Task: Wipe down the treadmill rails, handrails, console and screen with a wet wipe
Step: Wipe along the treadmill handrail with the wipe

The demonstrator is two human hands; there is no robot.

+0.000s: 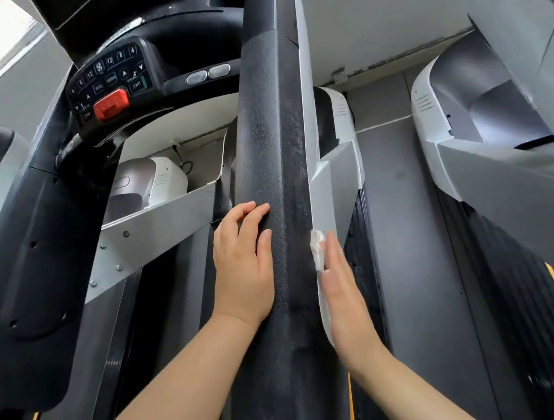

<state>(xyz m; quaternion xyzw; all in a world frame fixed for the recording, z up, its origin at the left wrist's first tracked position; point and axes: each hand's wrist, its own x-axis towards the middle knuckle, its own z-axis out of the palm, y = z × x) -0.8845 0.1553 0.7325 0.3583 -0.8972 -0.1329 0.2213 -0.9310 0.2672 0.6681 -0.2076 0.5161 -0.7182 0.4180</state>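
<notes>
Black textured handrail — left hand rests on its left face, fingers relaxed and nearly straight, holding nothing. Right hand, fingers straight, presses a white wet wipe flat against the rail's silver right edge — keypad console upper left.

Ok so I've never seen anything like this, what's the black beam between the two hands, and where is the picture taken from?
The camera sits on the person's head, looking forward and down. The black beam is a treadmill handrail. The left hand rests on its left side with fingers loosely bent. The right hand presses a white wipe flat against the rail's grey right edge. Upper left is the console, with buttons and a red stop key. A second treadmill stands to the right.
</notes>
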